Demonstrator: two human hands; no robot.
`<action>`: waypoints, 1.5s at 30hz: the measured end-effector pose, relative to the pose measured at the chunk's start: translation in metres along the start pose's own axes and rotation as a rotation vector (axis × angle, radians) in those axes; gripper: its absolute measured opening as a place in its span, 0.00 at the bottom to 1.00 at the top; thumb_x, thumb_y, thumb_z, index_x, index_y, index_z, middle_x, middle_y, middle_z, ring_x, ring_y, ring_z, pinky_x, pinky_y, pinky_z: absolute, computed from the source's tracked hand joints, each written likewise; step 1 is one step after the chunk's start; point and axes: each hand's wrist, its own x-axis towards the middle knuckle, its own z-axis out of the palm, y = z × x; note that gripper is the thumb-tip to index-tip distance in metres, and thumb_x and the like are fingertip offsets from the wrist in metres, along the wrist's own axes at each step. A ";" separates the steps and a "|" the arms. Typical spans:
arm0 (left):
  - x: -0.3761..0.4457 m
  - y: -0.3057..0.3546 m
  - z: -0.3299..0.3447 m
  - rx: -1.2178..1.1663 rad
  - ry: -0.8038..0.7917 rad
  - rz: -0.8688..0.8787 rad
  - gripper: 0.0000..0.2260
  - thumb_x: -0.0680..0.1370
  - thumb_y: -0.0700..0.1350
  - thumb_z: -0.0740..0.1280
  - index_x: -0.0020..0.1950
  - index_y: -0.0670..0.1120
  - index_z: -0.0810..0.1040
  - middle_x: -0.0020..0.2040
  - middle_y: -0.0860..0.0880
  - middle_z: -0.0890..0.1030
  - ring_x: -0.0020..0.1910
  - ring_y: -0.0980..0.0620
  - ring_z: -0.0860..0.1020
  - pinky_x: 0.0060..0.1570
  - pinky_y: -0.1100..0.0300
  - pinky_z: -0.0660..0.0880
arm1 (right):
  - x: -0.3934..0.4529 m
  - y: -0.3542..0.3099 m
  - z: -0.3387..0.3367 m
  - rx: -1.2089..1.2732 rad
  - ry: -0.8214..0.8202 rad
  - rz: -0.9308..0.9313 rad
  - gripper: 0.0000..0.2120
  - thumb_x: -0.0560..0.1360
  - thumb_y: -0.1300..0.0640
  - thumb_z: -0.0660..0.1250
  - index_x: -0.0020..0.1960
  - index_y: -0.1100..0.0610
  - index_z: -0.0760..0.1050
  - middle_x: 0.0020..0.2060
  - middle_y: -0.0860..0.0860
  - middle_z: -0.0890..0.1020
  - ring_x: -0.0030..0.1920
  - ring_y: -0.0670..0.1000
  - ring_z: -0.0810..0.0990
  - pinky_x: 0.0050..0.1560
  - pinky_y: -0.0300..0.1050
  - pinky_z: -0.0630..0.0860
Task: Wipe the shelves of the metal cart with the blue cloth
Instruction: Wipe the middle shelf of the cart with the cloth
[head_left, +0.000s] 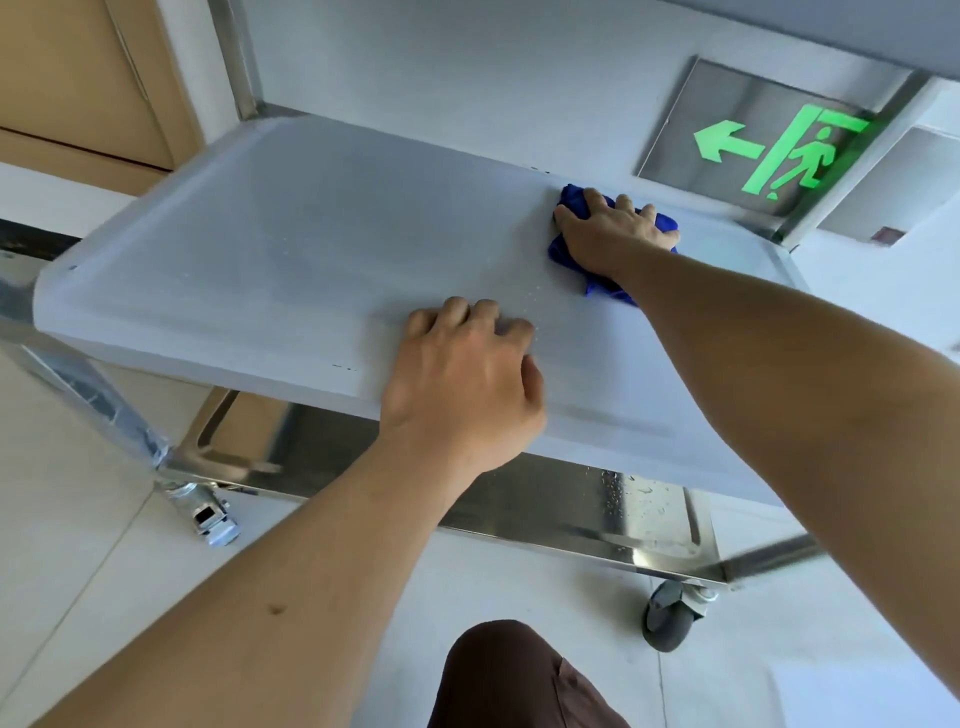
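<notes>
My right hand (613, 236) is flat on the crumpled blue microfibre cloth (569, 254), fingers spread, pressing it down rather than pinching it; grip is a wide palm press. Cloth sits at the far right part of the pale matte middle shelf (249, 249) of the stainless steel wheeled cart (519, 499), near the back edge. My left hand (462, 379) rests on the near front edge of that shelf, fingers curled loosely, holding nothing, steadying the cart.

Small water droplets (535, 301) show on the shelf between my hands; more wet spots on the shiny lower shelf (644, 499). Most of the middle shelf to the left looks unwiped as far as I can judge; lower shelf not yet done.

Risks: cart stands on grey swivel casters (670, 618); can't tell if they're locked, so a hard push could roll it away. With only a palm press, the cloth could bunch or slip out at the shelf's raised lip. A green illuminated exit sign (779, 150) hangs on the wall just behind the right corner; an overshooting stroke might knock it.
</notes>
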 end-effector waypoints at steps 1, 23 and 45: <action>0.000 0.000 0.000 0.003 0.001 -0.001 0.15 0.76 0.52 0.55 0.52 0.49 0.78 0.50 0.49 0.79 0.50 0.45 0.73 0.52 0.49 0.67 | 0.006 -0.002 -0.001 0.001 -0.001 0.000 0.30 0.76 0.33 0.46 0.75 0.40 0.61 0.75 0.53 0.65 0.76 0.62 0.58 0.68 0.70 0.55; 0.001 -0.001 -0.004 -0.002 -0.033 -0.001 0.17 0.75 0.53 0.54 0.54 0.50 0.79 0.53 0.49 0.79 0.54 0.45 0.73 0.54 0.47 0.69 | -0.043 0.005 0.004 -0.003 0.008 -0.085 0.31 0.75 0.29 0.44 0.74 0.39 0.60 0.76 0.52 0.63 0.76 0.61 0.56 0.66 0.71 0.58; 0.016 -0.008 -0.035 -0.127 -0.467 -0.020 0.20 0.79 0.52 0.55 0.70 0.54 0.73 0.75 0.50 0.69 0.73 0.46 0.64 0.69 0.51 0.64 | -0.241 0.005 0.007 0.100 -0.047 -0.023 0.31 0.79 0.33 0.37 0.80 0.38 0.52 0.82 0.52 0.52 0.81 0.61 0.43 0.72 0.73 0.41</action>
